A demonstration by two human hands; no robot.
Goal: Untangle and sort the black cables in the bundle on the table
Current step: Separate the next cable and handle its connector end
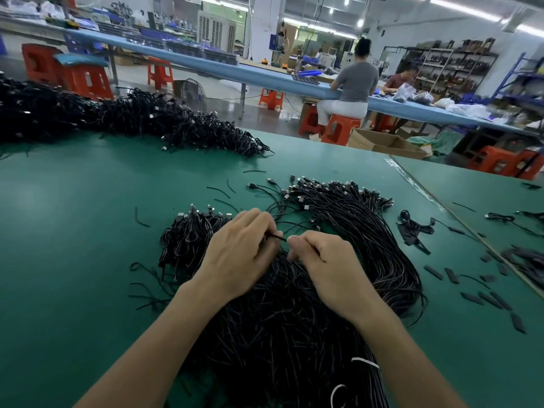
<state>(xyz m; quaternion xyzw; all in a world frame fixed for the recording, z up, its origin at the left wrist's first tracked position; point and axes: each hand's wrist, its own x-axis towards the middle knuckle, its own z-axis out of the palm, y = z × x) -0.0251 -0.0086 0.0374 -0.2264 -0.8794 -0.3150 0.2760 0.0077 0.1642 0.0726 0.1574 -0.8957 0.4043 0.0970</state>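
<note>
Evidently left hand (240, 251) and right hand (325, 262) pinch one cable (278, 237) taut, likely freeing it from the bundle (279, 325). At one o'clock lie aligned cables (353, 210).

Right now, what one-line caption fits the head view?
Left hand and right hand pinch one black cable over the bundle on the green table; another cable heap lies beyond.

Head-worn view, facing forward and down, close over table (88, 201)

Bundle (279, 334) cut off by bottom edge, cable (278, 237) ends hidden inside left hand (235, 257) and right hand (326, 260)
</note>
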